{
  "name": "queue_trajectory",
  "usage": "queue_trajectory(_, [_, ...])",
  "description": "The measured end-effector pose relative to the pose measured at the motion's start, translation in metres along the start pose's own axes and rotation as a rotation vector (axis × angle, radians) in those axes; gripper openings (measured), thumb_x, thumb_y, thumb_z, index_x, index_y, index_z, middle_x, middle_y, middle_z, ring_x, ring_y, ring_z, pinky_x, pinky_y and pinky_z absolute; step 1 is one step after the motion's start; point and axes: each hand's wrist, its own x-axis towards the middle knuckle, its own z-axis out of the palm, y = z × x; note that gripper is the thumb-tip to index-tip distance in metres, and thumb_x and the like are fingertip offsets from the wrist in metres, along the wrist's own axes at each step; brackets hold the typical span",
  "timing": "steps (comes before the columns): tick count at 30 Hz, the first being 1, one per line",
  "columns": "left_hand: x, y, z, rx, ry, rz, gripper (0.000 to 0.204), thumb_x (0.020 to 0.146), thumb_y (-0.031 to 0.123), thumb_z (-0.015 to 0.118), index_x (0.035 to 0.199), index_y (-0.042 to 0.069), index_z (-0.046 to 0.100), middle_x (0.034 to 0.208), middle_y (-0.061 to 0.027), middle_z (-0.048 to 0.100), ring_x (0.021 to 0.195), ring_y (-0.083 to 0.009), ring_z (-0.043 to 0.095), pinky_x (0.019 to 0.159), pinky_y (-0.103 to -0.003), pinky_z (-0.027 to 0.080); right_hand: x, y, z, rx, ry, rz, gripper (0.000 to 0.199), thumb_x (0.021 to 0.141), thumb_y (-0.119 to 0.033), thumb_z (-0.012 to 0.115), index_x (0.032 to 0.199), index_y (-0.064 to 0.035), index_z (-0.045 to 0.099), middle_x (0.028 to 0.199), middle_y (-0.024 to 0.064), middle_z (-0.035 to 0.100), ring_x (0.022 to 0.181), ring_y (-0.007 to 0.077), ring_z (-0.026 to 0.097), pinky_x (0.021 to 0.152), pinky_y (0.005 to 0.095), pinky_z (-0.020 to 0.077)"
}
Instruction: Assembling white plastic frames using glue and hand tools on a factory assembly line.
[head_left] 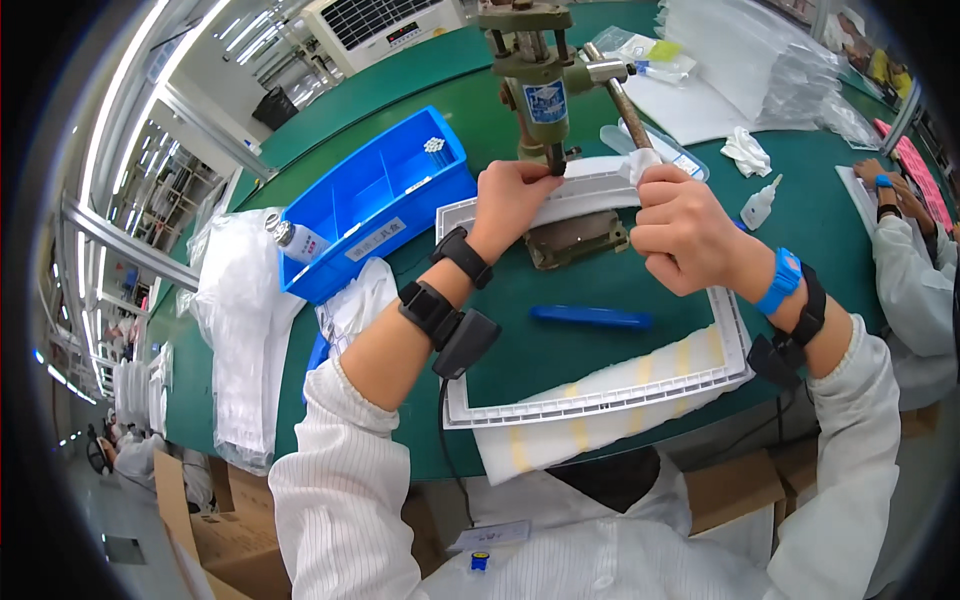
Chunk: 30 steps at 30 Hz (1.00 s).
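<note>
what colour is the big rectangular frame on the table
The rectangular frame is white, shown best in the head view.

Operator's attire: wht pinstriped smock [345,510], ribbed cuffs [350,402]. Behind L grip [507,200]: two blk straps [464,258], blk module [468,345] w/ thin cable [443,430]. Behind R grip [690,228]: blue wristband [780,281], then blk strap [812,308], dk module [774,362]. Chest: badge [490,536], sm. blue tag [480,561].
</note>
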Motion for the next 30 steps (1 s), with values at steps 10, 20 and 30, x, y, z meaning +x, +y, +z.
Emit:
queue_trajectory(10, [-0.001,0.004,-0.002,0.009,0.021,0.000,0.026,0.078,0.017,0.076,0.095,-0.002,0.075,0.080,-0.0189,0.073,0.068,-0.0232,0.071,0.066,-0.032,0.054,-0.001,-0.002,0.012,-0.117,-0.057,0.012,0.015,0.053,-0.006,0.062,0.054,-0.0059,0.048,0.054,0.0058,0.051,0.067,0.0254,0.054,0.090,0.0386,0.0503])
queue_trajectory(20, [0.001,-0.002,0.008,-0.004,0.060,0.050,0.027,0.078,0.020,0.076,0.094,-0.001,0.075,0.081,-0.0188,0.073,0.071,-0.0274,0.072,0.068,-0.034,0.055,-0.006,0.003,0.018,-0.152,-0.009,-0.028,0.018,0.055,-0.008,0.064,0.054,-0.0074,0.046,0.055,0.0059,0.050,0.067,0.0261,0.054,0.087,0.0386,0.0500])
queue_trajectory(30, [-0.002,-0.005,0.001,0.025,0.019,0.017,0.027,0.080,0.021,0.075,0.096,-0.001,0.075,0.084,-0.0184,0.073,0.075,-0.0261,0.073,0.071,-0.033,0.055,-0.008,0.006,0.026,-0.178,0.046,-0.055,0.016,0.057,-0.007,0.063,0.054,-0.0072,0.048,0.056,0.0062,0.053,0.071,0.0262,0.055,0.090,0.0381,0.0498])
